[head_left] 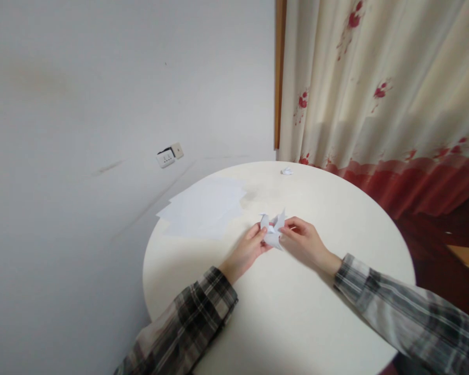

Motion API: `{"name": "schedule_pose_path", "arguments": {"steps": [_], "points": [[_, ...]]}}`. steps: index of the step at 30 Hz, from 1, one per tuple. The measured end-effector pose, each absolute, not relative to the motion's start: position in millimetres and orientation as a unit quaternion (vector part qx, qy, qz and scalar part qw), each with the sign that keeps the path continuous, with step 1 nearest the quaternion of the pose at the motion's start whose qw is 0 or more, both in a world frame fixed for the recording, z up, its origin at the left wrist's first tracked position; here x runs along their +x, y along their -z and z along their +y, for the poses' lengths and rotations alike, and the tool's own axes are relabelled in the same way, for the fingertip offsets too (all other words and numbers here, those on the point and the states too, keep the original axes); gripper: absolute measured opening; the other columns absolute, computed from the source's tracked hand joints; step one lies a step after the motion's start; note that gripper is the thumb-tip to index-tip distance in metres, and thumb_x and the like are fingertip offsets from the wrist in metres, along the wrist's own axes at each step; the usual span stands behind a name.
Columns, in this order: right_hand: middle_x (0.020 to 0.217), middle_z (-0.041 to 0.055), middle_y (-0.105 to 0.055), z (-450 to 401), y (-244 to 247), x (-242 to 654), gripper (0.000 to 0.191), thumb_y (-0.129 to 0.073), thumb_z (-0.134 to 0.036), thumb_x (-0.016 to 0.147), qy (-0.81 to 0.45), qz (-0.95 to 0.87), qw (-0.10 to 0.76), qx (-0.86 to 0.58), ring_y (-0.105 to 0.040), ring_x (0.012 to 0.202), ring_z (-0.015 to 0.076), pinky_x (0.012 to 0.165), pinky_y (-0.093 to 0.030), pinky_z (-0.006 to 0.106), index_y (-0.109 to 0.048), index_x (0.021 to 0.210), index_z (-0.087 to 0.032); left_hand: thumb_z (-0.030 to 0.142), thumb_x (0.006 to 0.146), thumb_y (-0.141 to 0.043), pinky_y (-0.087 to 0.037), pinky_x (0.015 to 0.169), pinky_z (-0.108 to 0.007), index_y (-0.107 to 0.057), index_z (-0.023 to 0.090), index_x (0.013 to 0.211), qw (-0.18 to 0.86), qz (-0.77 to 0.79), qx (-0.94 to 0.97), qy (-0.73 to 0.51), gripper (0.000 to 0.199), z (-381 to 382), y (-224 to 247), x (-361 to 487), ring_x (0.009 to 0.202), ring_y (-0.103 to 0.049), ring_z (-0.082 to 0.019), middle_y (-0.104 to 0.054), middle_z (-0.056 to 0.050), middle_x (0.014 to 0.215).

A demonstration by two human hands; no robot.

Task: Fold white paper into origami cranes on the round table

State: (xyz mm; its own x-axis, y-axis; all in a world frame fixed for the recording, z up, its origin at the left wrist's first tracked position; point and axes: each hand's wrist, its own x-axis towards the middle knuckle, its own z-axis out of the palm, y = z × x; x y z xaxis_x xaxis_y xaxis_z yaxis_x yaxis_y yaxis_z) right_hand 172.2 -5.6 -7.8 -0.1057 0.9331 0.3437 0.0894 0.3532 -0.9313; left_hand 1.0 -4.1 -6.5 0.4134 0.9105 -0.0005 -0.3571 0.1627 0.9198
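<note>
A small folded white paper crane (272, 238) is held above the round table between both of my hands. My left hand (253, 242) grips its left side, the thumb on the front and the fingers behind and beneath. On the other side, my right hand (301, 237) pinches the paper near the pointed part that sticks up at the right. A thin bent tip shows at the crane's upper left. Parts of the folds are covered by my fingers.
Several loose white paper sheets (205, 205) overlap at the left of the white round table (308, 323). A small folded white paper piece (286, 171) lies near the far edge. Behind are a wall with a socket (165, 158) and a floral curtain (344, 104).
</note>
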Motion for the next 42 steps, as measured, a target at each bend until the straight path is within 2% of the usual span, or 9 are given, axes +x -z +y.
{"name": "schedule_pose_path", "arguments": {"steps": [5,8,11,21,27,35,37,39,42], "points": [[0.08,0.0035,-0.061,-5.7,2.5,180.0,0.016,-0.056,-0.032,0.08,-0.262,-0.7,0.518,-0.416,-0.055,0.074,0.0151,0.066,-0.041,0.027,-0.061,0.076,-0.018,0.035,0.066,-0.07,-0.046,0.077,-0.028,-0.064,0.014,0.084,0.509,0.387,0.598,-0.484,0.028,4.5,9.5,-3.2,0.09,-0.057,-0.019,-0.059,-0.008,0.104],[0.074,0.002,-0.06,-5.4,2.5,182.5,0.014,-0.056,-0.03,0.081,-0.237,-0.741,0.478,-0.408,-0.054,0.07,0.0143,0.066,-0.041,0.027,-0.06,0.076,-0.018,0.03,0.065,-0.069,-0.045,0.067,-0.024,-0.065,0.014,0.072,0.405,0.428,0.653,-0.475,0.018,7.8,9.1,-9.7,0.077,-0.057,-0.016,-0.06,-0.006,0.085],[0.073,0.0018,-0.06,-4.9,4.7,184.0,0.013,-0.058,-0.03,0.08,-0.221,-0.79,0.427,-0.382,-0.055,0.072,0.0145,0.068,-0.042,0.026,-0.061,0.075,-0.019,0.026,0.067,-0.067,-0.043,0.06,-0.022,-0.065,0.014,0.071,0.361,0.431,0.702,-0.436,0.013,6.2,8.3,-14.0,0.067,-0.055,-0.013,-0.059,-0.002,0.072],[0.076,0.0041,-0.063,-1.7,9.3,191.2,0.014,-0.054,-0.028,0.083,-0.192,-0.81,0.398,-0.387,-0.057,0.072,0.0155,0.067,-0.043,0.027,-0.065,0.081,-0.019,0.028,0.065,-0.067,-0.043,0.057,-0.023,-0.06,0.013,0.06,0.388,0.467,0.675,-0.419,0.017,4.8,7.5,-17.9,0.062,-0.058,-0.015,-0.061,-0.001,0.061],[0.078,0.0045,-0.064,-1.9,10.4,190.5,0.013,-0.054,-0.026,0.082,-0.188,-0.803,0.399,-0.402,-0.057,0.073,0.0158,0.069,-0.043,0.027,-0.065,0.081,-0.018,0.029,0.064,-0.068,-0.042,0.054,-0.022,-0.059,0.013,0.06,0.398,0.473,0.667,-0.415,0.019,4.2,7.6,-18.1,0.06,-0.058,-0.015,-0.06,0.0,0.06],[0.084,0.0048,-0.064,-4.2,4.2,191.6,0.022,-0.064,-0.038,0.074,-0.255,-0.782,0.407,-0.396,-0.057,0.081,0.018,0.077,-0.042,0.03,-0.064,0.082,-0.018,0.028,0.069,-0.064,-0.044,0.064,-0.022,-0.065,0.014,0.069,0.367,0.411,0.723,-0.416,0.014,2.5,1.6,-16.2,0.072,-0.057,-0.015,-0.06,-0.004,0.077],[0.084,0.004,-0.064,-3.4,4.1,192.7,0.026,-0.059,-0.043,0.076,-0.291,-0.757,0.425,-0.401,-0.056,0.08,0.0177,0.076,-0.042,0.031,-0.061,0.082,-0.018,0.028,0.071,-0.064,-0.043,0.064,-0.022,-0.065,0.014,0.069,0.347,0.408,0.735,-0.415,0.014,1.4,0.8,-15.8,0.073,-0.057,-0.015,-0.061,-0.004,0.078],[0.083,0.0036,-0.063,-1.4,5.6,193.8,0.031,-0.045,-0.046,0.084,-0.327,-0.724,0.451,-0.407,-0.056,0.079,0.0167,0.074,-0.042,0.03,-0.058,0.084,-0.018,0.028,0.073,-0.062,-0.042,0.063,-0.022,-0.065,0.015,0.07,0.333,0.412,0.744,-0.408,0.014,0.2,0.7,-15.4,0.072,-0.056,-0.014,-0.061,-0.003,0.077],[0.085,0.0037,-0.063,2.1,9.1,195.0,0.037,-0.034,-0.048,0.089,-0.353,-0.701,0.47,-0.403,-0.057,0.082,0.0165,0.076,-0.042,0.031,-0.054,0.099,-0.019,0.027,0.075,-0.06,-0.041,0.062,-0.022,-0.067,0.016,0.071,0.325,0.414,0.753,-0.394,0.013,-1.0,0.9,-14.8,0.07,-0.056,-0.014,-0.062,-0.002,0.075]]}}
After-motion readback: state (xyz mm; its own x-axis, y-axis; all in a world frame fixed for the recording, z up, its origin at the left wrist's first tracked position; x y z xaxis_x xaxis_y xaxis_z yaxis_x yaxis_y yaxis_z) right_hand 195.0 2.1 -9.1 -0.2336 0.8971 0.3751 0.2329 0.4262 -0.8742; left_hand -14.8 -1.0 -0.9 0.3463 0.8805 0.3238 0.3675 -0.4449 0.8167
